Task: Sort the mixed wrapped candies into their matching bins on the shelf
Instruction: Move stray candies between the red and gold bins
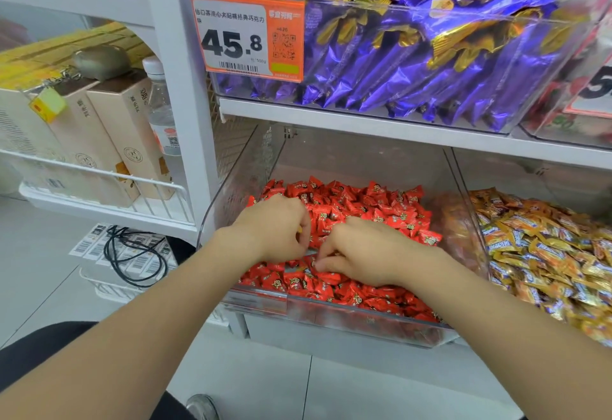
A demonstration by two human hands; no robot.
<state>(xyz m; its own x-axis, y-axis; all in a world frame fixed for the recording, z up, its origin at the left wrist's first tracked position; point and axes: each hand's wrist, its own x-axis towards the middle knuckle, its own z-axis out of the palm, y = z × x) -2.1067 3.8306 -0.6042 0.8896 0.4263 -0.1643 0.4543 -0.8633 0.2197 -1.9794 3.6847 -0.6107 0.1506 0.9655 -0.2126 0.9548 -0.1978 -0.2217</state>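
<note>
Left hand (276, 227) and right hand (361, 254) curl into glossy red candies (381, 201), grasp hidden; clear bin (231, 188) walls close beside.

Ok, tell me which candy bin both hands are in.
The lower-left bin, full of red-wrapped candies: the left hand and right hand both reach into it. The orange-gold bin beside it and the purple bin above have no hand in them.

Left hand (276, 227), right hand (362, 254) amid candies (394, 209)

We hold left hand (276, 227) and right hand (362, 255) close together, palms down, fingers curled under, perhaps pinching something.
</note>
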